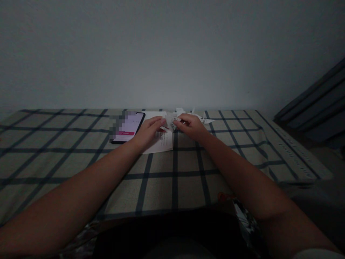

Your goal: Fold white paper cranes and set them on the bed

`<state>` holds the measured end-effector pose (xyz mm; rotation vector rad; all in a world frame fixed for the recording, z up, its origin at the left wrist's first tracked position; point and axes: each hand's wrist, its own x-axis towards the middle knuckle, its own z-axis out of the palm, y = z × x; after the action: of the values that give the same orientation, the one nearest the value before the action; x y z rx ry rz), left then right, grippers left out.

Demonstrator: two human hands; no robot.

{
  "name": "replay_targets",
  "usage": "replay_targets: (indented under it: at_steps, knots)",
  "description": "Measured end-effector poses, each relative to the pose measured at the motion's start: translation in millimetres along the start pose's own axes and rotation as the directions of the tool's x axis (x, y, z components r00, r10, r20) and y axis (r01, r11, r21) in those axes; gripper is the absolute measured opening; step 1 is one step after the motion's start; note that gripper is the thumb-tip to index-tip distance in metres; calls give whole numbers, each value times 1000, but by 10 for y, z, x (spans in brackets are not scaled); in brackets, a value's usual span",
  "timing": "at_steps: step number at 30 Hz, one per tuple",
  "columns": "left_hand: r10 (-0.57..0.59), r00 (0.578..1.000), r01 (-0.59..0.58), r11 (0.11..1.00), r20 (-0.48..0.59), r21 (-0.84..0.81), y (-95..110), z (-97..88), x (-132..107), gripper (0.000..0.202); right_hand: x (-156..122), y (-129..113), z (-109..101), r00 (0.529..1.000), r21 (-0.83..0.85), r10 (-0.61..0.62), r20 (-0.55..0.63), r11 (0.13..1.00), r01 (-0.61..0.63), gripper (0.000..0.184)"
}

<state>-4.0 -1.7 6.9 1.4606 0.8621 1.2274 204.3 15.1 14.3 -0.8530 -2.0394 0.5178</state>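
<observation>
Between my two hands is a small piece of folded white paper (169,119) with print on it; its exact shape is hard to make out in the dim light. My left hand (150,130) is closed at the paper's left edge, thumb and fingers together. The fingertips of my right hand (192,126) pinch its right side. Under my left hand lies a flat white printed sheet (159,145). A smartphone (128,126) with a lit screen rests left of that hand. Pointed folded paper pieces (208,121) sit just behind my right hand, which partly hides them.
A beige tablecloth (161,187) with dark blue checks covers the table, which stands against a plain grey wall (161,54). Printed lettering runs along the cloth's right border (296,154). Dark folded fabric (318,108) hangs at the right.
</observation>
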Motion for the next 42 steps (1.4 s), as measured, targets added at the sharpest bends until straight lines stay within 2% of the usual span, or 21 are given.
replay_targets:
  at_steps: [2,4,9,14,20,24,28,32,37,40,42]
  knots:
    - [3,999,-2,1000,43,-16,-11,-4,2,34,3,3,-2,1000,12,24,-15,1000,-24,30]
    - [15,999,-15,1000,43,1,-24,-2,9,35,5,6,-4,999,24,40,-19,999,-39,30]
    - [95,991,-76,979,-95,187,-6,14,17,38,2,19,0,999,46,39,31,998,-40,26]
    - [149,978,-106,958,-145,266,32,8,0,31,-18,26,5,998,131,39,40,990,-44,22]
    - [159,979,-124,960,-126,251,46,8,-10,24,-46,-7,-7,998,231,63,6,971,-63,43]
    - [145,985,-113,954,-95,279,79,14,-23,27,-37,-10,-6,997,240,57,54,968,-69,46]
    - [133,991,-121,945,-20,303,54,0,-18,33,-16,9,9,995,220,66,79,972,-82,43]
    - [159,987,-144,947,-31,288,-1,-12,6,35,8,38,20,995,234,72,63,969,-84,36]
    - [133,989,-123,983,-61,136,16,-4,8,42,20,91,37,990,337,137,24,931,-137,38]
    - [140,990,-140,989,-6,42,20,6,8,55,18,131,67,989,360,141,-35,925,-119,38]
    - [151,987,-152,988,61,8,-12,12,18,71,18,150,90,987,379,143,-67,919,-107,38]
